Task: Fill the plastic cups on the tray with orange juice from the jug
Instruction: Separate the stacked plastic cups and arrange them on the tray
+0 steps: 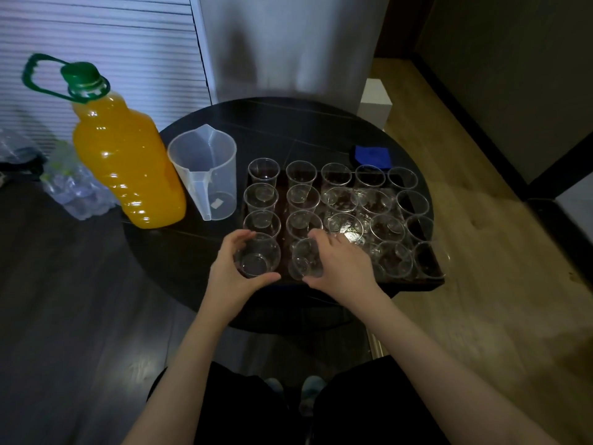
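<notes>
- A person seated at a round dark desk (192,284) works over a dark tray (414,284) packed with rows of clear plastic cups (340,200), all of them empty.
- The left hand (232,277) holds the cup (258,258) at the tray's near left corner, fingers (239,236) curled round its far side and thumb along its near side.
- The right hand (340,264) grips the neighbouring cup (305,260) in the near row, fingers wrapped over its rim and side; that cup leans slightly.
- A clear measuring jug (205,171), empty, stands on the desk just beside the tray's far left corner.
- A large bottle of orange juice (125,155), green cap (80,73) on and green carry handle (35,75) raised, stands at the desk's left edge next to the jug.
- A blue cloth (372,155) lies on the desk beyond the tray's far right.
- Crumpled clear plastic bottles (70,184) sit on the floor to the left.
</notes>
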